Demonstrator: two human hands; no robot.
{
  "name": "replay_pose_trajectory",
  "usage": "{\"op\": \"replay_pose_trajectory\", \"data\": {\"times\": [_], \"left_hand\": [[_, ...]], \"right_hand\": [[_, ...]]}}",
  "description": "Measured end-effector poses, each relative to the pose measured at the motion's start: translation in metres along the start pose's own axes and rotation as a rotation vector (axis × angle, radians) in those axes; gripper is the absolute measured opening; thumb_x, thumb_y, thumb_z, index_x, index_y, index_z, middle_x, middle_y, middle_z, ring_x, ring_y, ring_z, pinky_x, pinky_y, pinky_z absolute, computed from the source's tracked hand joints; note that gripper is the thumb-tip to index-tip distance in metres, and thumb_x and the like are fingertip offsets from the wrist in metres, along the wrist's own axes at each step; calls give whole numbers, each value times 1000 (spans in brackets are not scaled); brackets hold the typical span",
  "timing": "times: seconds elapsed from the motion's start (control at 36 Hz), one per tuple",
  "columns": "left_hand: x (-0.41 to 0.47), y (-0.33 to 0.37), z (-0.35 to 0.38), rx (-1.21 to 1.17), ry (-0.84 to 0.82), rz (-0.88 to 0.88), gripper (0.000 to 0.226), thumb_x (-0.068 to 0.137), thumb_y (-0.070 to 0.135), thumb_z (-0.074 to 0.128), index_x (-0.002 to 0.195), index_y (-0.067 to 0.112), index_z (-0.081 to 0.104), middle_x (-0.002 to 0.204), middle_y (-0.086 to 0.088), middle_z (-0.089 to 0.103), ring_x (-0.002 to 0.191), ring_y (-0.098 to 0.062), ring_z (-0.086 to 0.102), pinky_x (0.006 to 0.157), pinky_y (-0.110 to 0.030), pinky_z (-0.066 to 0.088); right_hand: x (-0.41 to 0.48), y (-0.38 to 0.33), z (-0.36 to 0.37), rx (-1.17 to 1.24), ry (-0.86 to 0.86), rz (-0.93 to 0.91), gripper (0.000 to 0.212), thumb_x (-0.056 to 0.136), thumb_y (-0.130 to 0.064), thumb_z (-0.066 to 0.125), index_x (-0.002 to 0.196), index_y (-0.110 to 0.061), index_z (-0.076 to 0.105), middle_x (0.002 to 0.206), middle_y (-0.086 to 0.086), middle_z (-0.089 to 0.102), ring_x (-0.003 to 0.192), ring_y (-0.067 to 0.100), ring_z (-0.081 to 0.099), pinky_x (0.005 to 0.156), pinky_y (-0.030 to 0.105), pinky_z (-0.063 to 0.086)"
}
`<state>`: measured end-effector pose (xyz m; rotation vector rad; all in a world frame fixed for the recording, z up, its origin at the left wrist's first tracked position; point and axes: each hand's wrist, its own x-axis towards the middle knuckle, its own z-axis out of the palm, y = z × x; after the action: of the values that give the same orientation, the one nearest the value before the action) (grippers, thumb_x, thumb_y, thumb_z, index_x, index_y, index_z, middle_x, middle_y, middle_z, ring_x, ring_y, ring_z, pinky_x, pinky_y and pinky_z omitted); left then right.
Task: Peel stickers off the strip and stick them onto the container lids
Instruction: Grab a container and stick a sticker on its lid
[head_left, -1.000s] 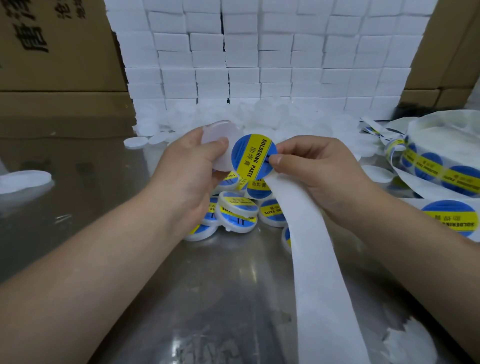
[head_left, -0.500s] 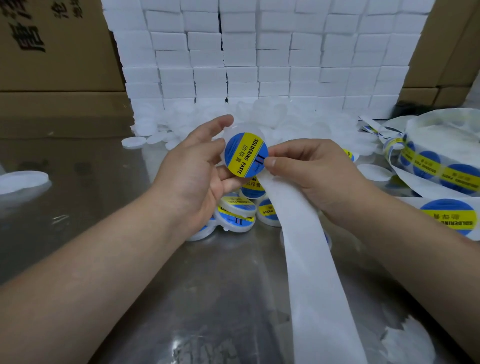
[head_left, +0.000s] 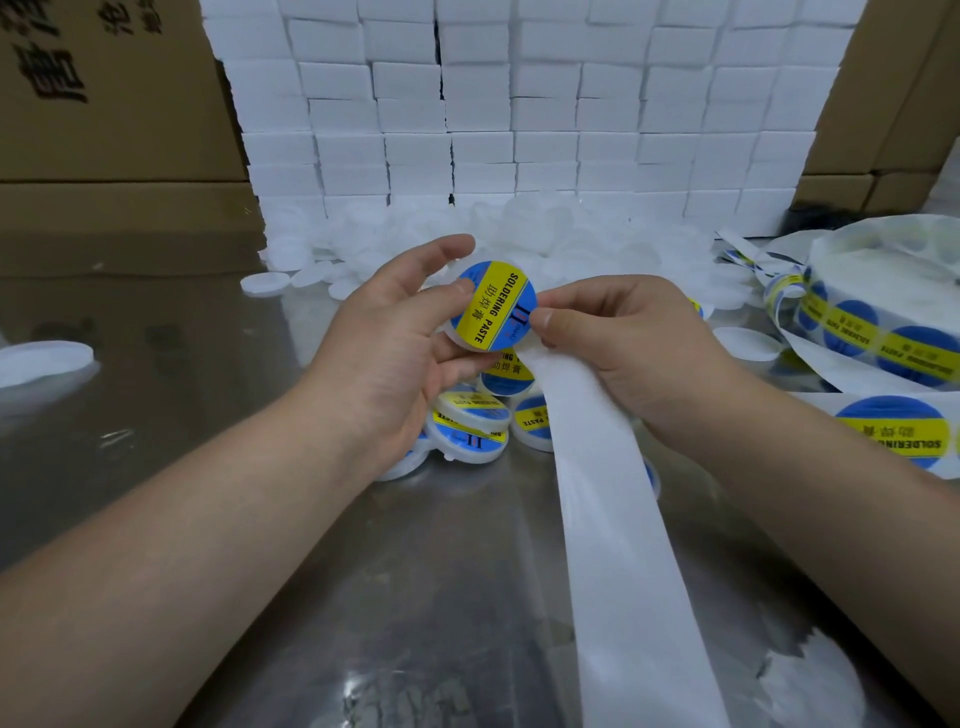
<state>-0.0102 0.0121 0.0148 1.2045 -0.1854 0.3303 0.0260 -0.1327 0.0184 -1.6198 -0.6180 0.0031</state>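
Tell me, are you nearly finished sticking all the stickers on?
Not nearly. Done: a small pile of stickered lids. In hand: the left hand holds a lid with a sticker on it, while the right hand pinches the backing strip beside it. Left: a big heap of plain white lids and a roll of stickers.

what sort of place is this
Probably a small packing or labelling workshop: cardboard cartons and stacked white boxes behind a metal table, a heap of blank white lids, and a roll of soldering-paste stickers.
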Motion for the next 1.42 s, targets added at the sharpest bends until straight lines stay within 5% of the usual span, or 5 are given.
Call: {"op": "replay_pose_trajectory", "data": {"times": [0.53,0.94,1.25,1.42], "left_hand": [[-2,0,3,66,11,28,32,90,-1,48,95,28,61,91,-7,66,75,-20,70,65,-30,58],[-2,-1,2,72,3,40,34,91,-3,46,94,27,62,68,7,69,71,-17,70,61,-27,57],[-3,0,4,145,24,81,50,80,-19,43,90,26,62,71,1,68,70,-18,70,60,-27,56],[-4,1,3,199,70,132,54,78,-20,44,87,30,63,69,5,68,72,-17,70,61,-25,56]], "right_hand": [[1,1,0,-16,18,-5,28,82,-12,64,59,-27,69,54,-12,64,51,-1,57,50,11,44],[1,1,1,-36,34,-14,22,83,-11,63,67,-26,68,51,-14,63,49,-3,54,49,10,42],[3,4,1,-66,65,-6,21,83,-13,63,67,-26,68,49,-17,60,46,-5,52,45,8,38],[3,3,1,-100,79,-25,31,82,-19,61,52,-29,66,59,-10,67,49,-3,54,43,8,37]]}}
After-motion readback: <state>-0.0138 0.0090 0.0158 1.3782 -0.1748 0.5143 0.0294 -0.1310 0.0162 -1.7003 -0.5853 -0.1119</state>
